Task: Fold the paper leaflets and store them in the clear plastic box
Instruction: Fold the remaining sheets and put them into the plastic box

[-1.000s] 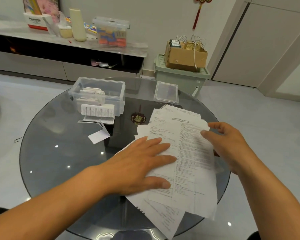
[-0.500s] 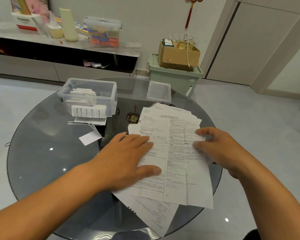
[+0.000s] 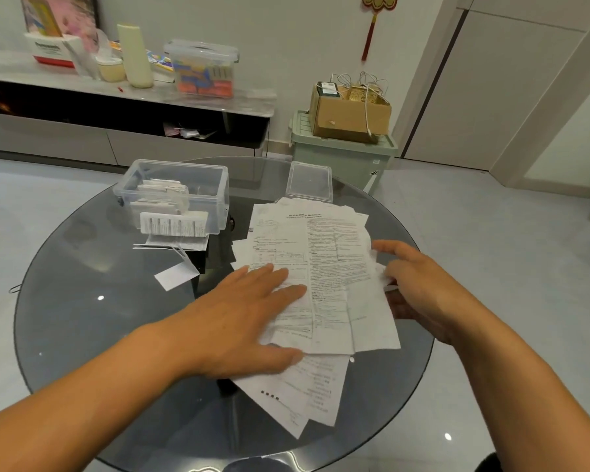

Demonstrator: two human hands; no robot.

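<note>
On glass table [image 3: 82, 318]: left hand [image 3: 239, 321] flat, fingers straight, pressing leaflets [image 3: 324, 274]; right hand [image 3: 419, 287] pinching their right edge

Left hand [image 3: 242, 318] flat; right hand [image 3: 419, 287] pinching.

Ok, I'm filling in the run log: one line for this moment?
step: fold not begun | left hand: flat on leaflets | right hand: pinching sheet edge | clear plastic box: open, partly filled
</note>
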